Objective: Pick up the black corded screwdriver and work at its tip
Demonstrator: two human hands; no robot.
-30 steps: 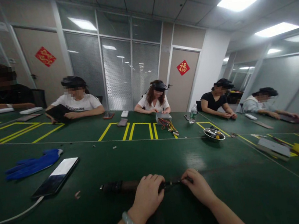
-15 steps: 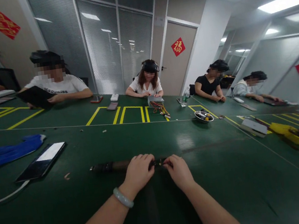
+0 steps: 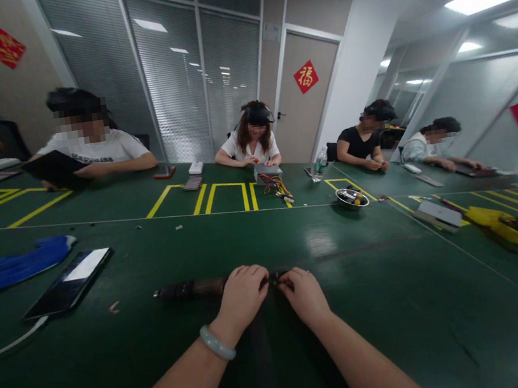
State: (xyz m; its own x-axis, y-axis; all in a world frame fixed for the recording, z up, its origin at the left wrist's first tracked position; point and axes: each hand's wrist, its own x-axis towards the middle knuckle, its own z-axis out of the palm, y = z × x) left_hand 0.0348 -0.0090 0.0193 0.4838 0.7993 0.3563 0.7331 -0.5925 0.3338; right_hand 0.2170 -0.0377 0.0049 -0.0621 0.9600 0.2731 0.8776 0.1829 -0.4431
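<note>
A long dark cylindrical tool (image 3: 207,287) lies crosswise on the green table, with a brown middle section and a small metal tip at its left end. My left hand (image 3: 245,289), with a pale bangle on the wrist, is wrapped over its right part and covers it. Against the tool's right end, the fingertips of my right hand (image 3: 301,291) are pinched around a small dark part. The fingers hide most of that part, and I cannot make out its shape.
To my left lie a phone (image 3: 70,283) with a white cable (image 3: 13,349) and a blue glove (image 3: 18,265). Ahead right is a metal bowl (image 3: 352,199) of small parts. A yellow bag (image 3: 505,229) lies far right. Several people sit across the table.
My right fingertips have shifted slightly at the tool's right end, and the small part between them is now more hidden. My left hand keeps its grip. The view has moved slightly.
</note>
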